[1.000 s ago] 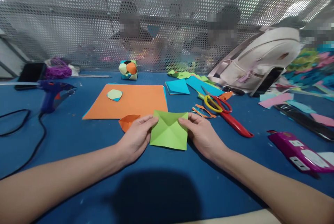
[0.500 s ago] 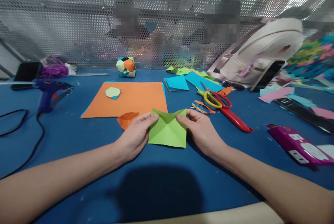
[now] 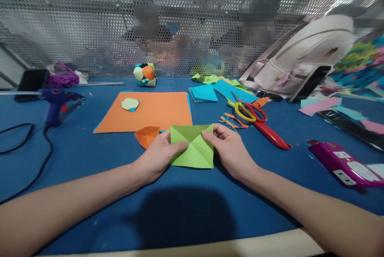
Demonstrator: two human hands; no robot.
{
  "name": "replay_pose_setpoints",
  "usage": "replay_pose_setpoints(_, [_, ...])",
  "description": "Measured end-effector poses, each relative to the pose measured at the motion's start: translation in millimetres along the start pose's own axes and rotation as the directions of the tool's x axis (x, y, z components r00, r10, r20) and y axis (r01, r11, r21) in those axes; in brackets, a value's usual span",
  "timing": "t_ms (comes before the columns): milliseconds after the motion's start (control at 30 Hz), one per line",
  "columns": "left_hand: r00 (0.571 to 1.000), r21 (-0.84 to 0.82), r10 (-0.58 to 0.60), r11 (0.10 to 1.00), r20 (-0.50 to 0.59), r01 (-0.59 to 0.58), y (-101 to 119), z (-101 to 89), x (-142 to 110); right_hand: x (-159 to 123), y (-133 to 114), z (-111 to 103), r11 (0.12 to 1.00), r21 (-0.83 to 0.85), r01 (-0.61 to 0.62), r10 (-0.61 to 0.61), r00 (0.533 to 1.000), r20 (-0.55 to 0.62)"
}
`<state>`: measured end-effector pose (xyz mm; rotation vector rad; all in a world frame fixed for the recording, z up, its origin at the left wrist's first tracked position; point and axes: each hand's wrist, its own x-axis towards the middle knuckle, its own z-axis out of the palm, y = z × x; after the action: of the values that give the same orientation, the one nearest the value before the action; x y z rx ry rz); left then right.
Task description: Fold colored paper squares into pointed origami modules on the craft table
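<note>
A square of green paper with diagonal creases is held up between both hands, just above the blue table. My left hand grips its left side, thumb lying across the front towards the middle and fingers behind. At the upper right, my right hand pinches the sheet, thumb in front and fingers mostly hidden behind. Beside my left hand lies a folded orange paper piece. Beyond it, a pale green and blue paper polygon rests on a stack of orange sheets.
Scissors and a red cutter lie to the right, near blue paper squares. A purple power strip is at far right, a beige backpack behind. A blue glue gun with cable lies left; a paper ball stands at the back.
My left thumb has slid from the top left corner down towards the middle of the green paper. The paper's top edge, dipped before, is now nearly straight. My right hand keeps its pinch.
</note>
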<state>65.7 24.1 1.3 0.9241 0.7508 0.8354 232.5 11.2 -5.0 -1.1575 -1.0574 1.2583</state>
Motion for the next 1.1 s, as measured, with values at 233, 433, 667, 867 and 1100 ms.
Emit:
replay_pose_setpoints(233, [1.0, 0.068, -0.004, 0.998, -0.001, 0.004, -0.8, -0.4, -1.1, -1.8, 1.4, 0.4, 1.0, -0.022, 0.009, -0.009, 1.0, 0.005])
replay_pose_setpoints(433, [1.0, 0.104, 0.006, 0.995, -0.006, -0.006, -1.4, -1.0, -1.4, -1.7, 0.9, 0.4, 1.0, -0.022, 0.01, -0.01, 1.0, 0.014])
replay_pose_setpoints(667, [1.0, 0.115, 0.008, 0.993, -0.008, -0.007, -1.9, -0.8, -2.1, -2.4, 0.4, 0.3, 0.999, -0.038, 0.021, -0.02, 1.0, 0.021])
replay_pose_setpoints(867, [0.997, 0.046, 0.057, 0.997, -0.043, -0.055, -2.7, -0.6, -2.7, -3.2, -0.1, 0.3, 0.998, -0.049, 0.039, -0.038, 0.999, 0.019])
replay_pose_setpoints(1100, [0.998, 0.067, 0.05, 0.997, -0.035, -0.047, -2.0, 0.1, -2.3, -3.5, -1.4, 1.6, 0.997, -0.063, 0.032, -0.032, 0.999, 0.011])
